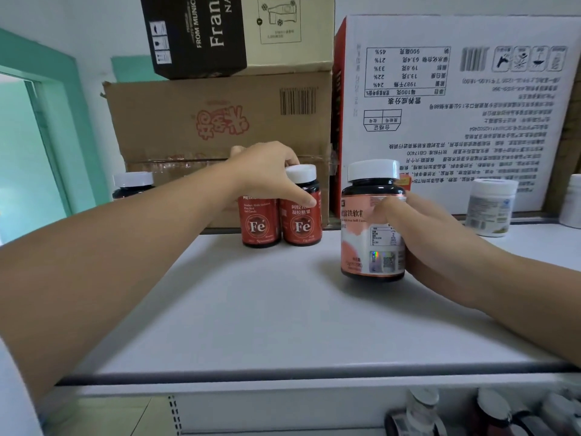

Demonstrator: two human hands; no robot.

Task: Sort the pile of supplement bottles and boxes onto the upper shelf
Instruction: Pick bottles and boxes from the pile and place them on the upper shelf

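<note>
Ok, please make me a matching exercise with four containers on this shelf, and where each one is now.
Things:
1. left red Fe bottle
2. pink-label bottle
3. white jar
4. dark bottle

Places:
A. gripped by the right hand
B. stands free at the right, before the white carton
C. far left, partly hidden behind the left forearm
D. its top is under the left hand

Pairs: 1-D, 2-A, 3-B, 4-C

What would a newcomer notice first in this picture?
Two hands on the white upper shelf: the left hand clasps two red Fe bottles at the back, while the right hand grips a white-capped pink-label bottle right of centre. Behind it stands a large white carton with upside-down print.
</note>
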